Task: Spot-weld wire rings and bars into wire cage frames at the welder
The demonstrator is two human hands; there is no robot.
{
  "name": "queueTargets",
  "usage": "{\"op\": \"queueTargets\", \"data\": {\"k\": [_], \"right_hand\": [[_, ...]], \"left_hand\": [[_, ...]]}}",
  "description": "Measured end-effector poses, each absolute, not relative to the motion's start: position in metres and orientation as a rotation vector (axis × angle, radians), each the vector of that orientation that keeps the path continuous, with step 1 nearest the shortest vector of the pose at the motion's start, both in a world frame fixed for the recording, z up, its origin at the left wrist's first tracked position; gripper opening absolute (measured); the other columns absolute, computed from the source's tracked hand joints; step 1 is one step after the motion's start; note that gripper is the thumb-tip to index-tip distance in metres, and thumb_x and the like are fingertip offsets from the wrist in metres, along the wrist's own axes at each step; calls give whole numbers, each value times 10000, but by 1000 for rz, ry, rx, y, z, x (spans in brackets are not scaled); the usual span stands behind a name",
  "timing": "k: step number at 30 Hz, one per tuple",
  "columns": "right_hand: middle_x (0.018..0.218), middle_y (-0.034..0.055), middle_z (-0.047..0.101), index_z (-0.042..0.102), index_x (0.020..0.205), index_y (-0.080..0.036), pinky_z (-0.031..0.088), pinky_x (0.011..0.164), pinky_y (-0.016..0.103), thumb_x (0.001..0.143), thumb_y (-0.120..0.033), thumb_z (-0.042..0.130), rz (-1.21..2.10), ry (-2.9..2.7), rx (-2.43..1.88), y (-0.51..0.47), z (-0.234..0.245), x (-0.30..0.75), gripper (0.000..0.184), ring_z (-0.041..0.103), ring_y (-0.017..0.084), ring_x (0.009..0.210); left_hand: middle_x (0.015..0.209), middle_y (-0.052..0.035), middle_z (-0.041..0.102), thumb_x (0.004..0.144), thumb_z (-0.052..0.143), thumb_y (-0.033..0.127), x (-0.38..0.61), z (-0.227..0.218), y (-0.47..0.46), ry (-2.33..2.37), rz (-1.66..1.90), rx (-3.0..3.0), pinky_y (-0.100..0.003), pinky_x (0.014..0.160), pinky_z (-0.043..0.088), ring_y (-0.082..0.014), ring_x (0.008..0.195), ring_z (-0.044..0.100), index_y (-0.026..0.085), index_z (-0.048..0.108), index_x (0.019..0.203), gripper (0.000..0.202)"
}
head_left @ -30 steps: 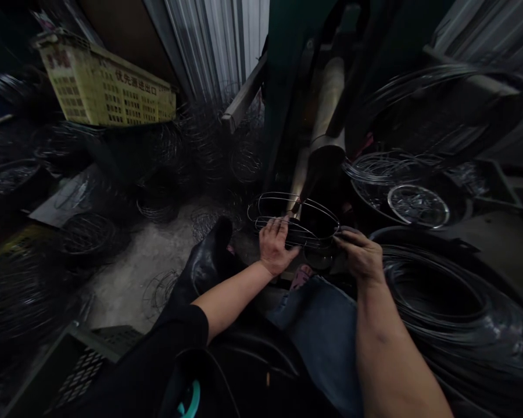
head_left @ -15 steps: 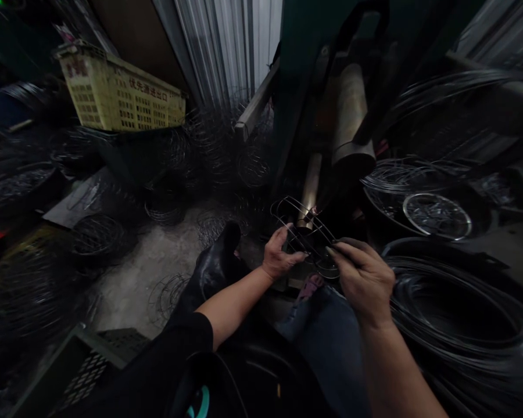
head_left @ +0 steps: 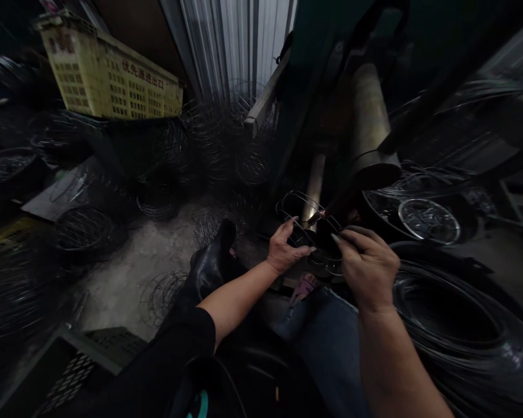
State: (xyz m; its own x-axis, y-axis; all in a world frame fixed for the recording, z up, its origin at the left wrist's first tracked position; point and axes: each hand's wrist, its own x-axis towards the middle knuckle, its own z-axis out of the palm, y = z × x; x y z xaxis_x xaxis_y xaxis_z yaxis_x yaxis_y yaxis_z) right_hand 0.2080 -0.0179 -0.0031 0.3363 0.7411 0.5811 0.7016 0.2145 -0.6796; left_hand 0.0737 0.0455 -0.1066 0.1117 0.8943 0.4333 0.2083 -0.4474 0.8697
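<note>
A bent wire frame (head_left: 297, 195) with rounded loops is held out over the end of a short brass-coloured bar (head_left: 315, 188) of a machine. My left hand (head_left: 284, 248) grips its near left side, thumb and fingers apart around the wire. On the right, my right hand (head_left: 368, 264) pinches the frame's other side between thumb and curled fingers, which hide that end. A dark arm (head_left: 342, 200) slants down to the frame just above the bar. Above it hangs a thick metal cylinder (head_left: 372, 119). Dim light obscures the contact points.
To my right lies a big wire coil (head_left: 451, 316), with a tub of wire parts (head_left: 381, 212) behind it. A yellow crate (head_left: 113, 72) stands at back left. Wire bundles (head_left: 85, 226) lie on the floor (head_left: 126, 261); a green crate (head_left: 56, 371) is at front left.
The view has shifted slightly, and the thick cylinder now appears farther right and lower. Both hands keep their hold on the wire frame, which has moved slightly right in the picture.
</note>
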Motion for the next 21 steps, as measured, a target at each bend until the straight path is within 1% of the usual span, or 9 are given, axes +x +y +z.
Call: {"op": "queueTargets", "data": {"k": [4, 7, 9, 10, 12, 15, 18, 21], "right_hand": [[854, 35, 689, 717, 753, -207, 512, 765, 341, 828, -304, 651, 8, -1389, -1494, -21, 1, 204, 139, 651, 199, 788], [981, 42, 696, 722, 840, -213, 510, 837, 359, 822, -320, 677, 27, -1354, -1518, -38, 0, 207, 117, 654, 221, 911], [1072, 49, 682, 721, 913, -219, 507, 869, 375, 797, -351, 716, 41, -1257, -1565, -57, -7, 213, 176, 644, 237, 977], [1079, 51, 681, 721, 925, -220, 508, 871, 382, 782, -371, 733, 61, -1211, -1588, -67, -12, 216, 209, 643, 242, 982], [1023, 50, 697, 729, 898, -220, 513, 865, 389, 769, -398, 743, 149, -1200, -1597, -82, -22, 223, 220, 657, 243, 944], [934, 45, 717, 738, 844, -215, 532, 816, 366, 791, -367, 720, 233, -1281, -1541, -89, -30, 227, 162, 678, 222, 855], [918, 46, 718, 734, 854, -207, 542, 780, 333, 820, -314, 687, 182, -1328, -1508, -78, -26, 222, 122, 679, 202, 837], [906, 49, 719, 730, 856, -200, 541, 764, 316, 835, -295, 657, 141, -1373, -1495, -62, -18, 215, 122, 678, 196, 829]], "left_hand": [[1265, -144, 617, 574, 862, 368, 72, -101, 39, 1092, 1323, 1736, -441, 1033, 486, -264, 1161, 601, 130, 547, 1296, 822], [1246, -145, 626, 562, 871, 363, 72, -100, 36, 1101, 1305, 1688, -433, 1045, 478, -263, 1159, 602, 121, 562, 1283, 821], [1218, -142, 641, 537, 884, 352, 72, -102, 35, 1078, 1296, 1658, -431, 1051, 472, -263, 1146, 609, 115, 560, 1290, 853], [1202, -137, 648, 519, 892, 350, 72, -103, 35, 1064, 1291, 1635, -431, 1047, 475, -261, 1133, 614, 116, 564, 1288, 869], [1175, -124, 660, 489, 903, 341, 72, -104, 34, 1036, 1277, 1534, -426, 1031, 486, -253, 1101, 626, 120, 569, 1287, 893], [1129, -101, 671, 458, 912, 304, 71, -101, 32, 958, 1226, 1257, -392, 976, 522, -219, 1021, 646, 116, 565, 1294, 925], [1020, -54, 683, 431, 913, 276, 68, -94, 30, 884, 1155, 989, -334, 887, 553, -161, 883, 652, 119, 589, 1259, 903], [907, -9, 673, 409, 913, 232, 66, -88, 33, 873, 1146, 849, -279, 823, 544, -112, 783, 625, 127, 619, 1204, 854]]}}
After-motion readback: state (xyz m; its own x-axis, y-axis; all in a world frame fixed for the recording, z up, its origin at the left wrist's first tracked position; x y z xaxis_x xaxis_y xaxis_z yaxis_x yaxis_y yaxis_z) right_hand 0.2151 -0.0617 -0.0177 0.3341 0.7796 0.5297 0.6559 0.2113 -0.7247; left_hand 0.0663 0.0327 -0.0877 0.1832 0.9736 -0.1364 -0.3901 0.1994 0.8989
